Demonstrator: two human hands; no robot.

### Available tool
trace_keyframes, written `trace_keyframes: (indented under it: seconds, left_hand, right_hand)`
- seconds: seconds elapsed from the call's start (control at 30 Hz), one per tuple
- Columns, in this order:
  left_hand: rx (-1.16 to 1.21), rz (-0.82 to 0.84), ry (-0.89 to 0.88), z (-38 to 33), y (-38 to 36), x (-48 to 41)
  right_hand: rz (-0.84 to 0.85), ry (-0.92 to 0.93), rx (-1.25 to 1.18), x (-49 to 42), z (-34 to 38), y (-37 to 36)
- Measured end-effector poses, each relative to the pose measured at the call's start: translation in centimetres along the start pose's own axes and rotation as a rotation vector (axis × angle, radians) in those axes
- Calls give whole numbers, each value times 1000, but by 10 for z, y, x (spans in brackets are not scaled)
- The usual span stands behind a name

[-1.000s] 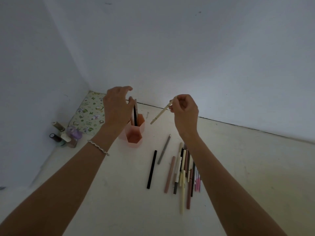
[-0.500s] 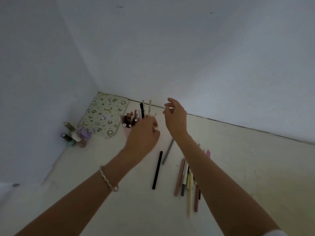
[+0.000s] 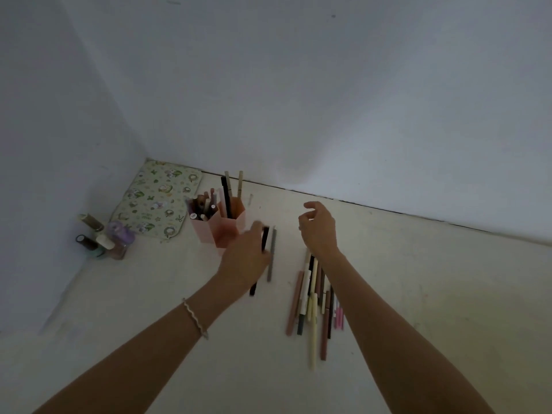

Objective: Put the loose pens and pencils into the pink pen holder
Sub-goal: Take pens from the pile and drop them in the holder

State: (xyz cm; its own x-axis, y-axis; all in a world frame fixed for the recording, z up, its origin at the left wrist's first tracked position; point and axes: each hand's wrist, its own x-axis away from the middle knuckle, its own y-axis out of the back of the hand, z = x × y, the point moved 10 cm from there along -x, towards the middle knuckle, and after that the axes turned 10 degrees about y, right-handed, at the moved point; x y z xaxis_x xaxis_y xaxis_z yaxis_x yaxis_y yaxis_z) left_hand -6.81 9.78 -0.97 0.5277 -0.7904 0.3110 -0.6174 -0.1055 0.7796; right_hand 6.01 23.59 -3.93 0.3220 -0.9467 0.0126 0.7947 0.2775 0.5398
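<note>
My left hand (image 3: 246, 258) lies over the black pen (image 3: 259, 265), fingers curling around its upper part; I cannot tell whether the grip has closed, since the hand hides the contact. The pen's long axis runs from 6 to 12 o'clock, tipped slightly toward 1, with its lower end poking out beneath my palm. A grey pen (image 3: 271, 253) lies just beside it on the 3 o'clock side, nearly parallel. My right hand (image 3: 317, 227) hangs loose and grasps nothing, fingers half curled above the desk (image 3: 418, 294).

The holder (image 3: 222, 231) stands near, at 11 o'clock from my left hand, with several pens already upright in its cells. The pile (image 3: 313, 303) of 10 or so pens lies at 6 o'clock from my right hand, axes also near 12 to 6.

I judge the left hand is nearer the holder, so it should lift the black pen, stand it upright and carry it toward 11 o'clock.
</note>
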Motion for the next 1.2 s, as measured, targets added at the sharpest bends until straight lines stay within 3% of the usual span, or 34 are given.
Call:
trace_keyframes:
  seconds: [0.1,0.37,0.43,0.53,0.7,0.93,1.07,1.2]
  left_hand:
    - [162,-244,-100,-30,62,5]
    - [426,-294,-194,-36,101,12]
    - [476,-390,-194,-26,120,8]
    - [505,-565,-183,-8,158,-7]
    - [357,-561,-162,4,160,-42]
    - [-248,-571,-110,5,122,-63]
    - [-107,-695,-130,11,147,-49]
    - [17,-695,-175,4,166,-35]
  right_hand:
    - [123,-42,169,7,-14,-28]
    - [461,197,577,43,-5,-103]
    - [385,176,406,33,9,-87]
    - [82,298,144,8,53,-37]
    - [-172,400,-202,-7,94,15]
    - [-228,437,-234,4,103,6]
    - [-196,468,-282,5,114,-21]
    - [-64,504,-156,13,120,-62]
